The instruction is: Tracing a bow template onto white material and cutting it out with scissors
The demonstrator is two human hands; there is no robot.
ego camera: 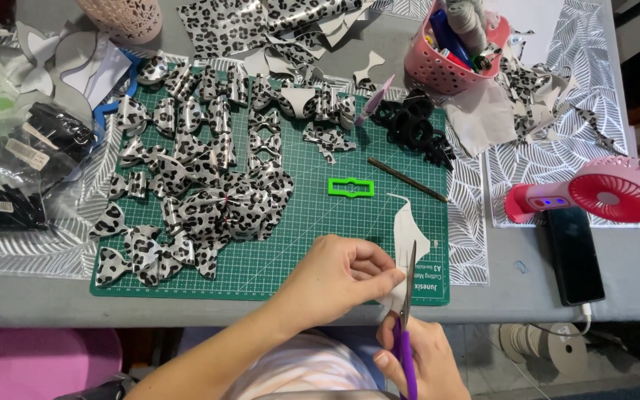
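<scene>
My left hand pinches a white cut-out piece of material over the near right corner of the green cutting mat. Purple-handled scissors are held in my right hand, blades pointing up and closed on the piece's lower edge. Several leopard-print bow pieces lie spread over the mat's left half. A green plastic bow template rests near the mat's middle.
A thin brown pencil lies on the mat's right side. Black hair ties, a pink basket of tools, a pink handheld fan and a black phone sit to the right. Bags lie at left.
</scene>
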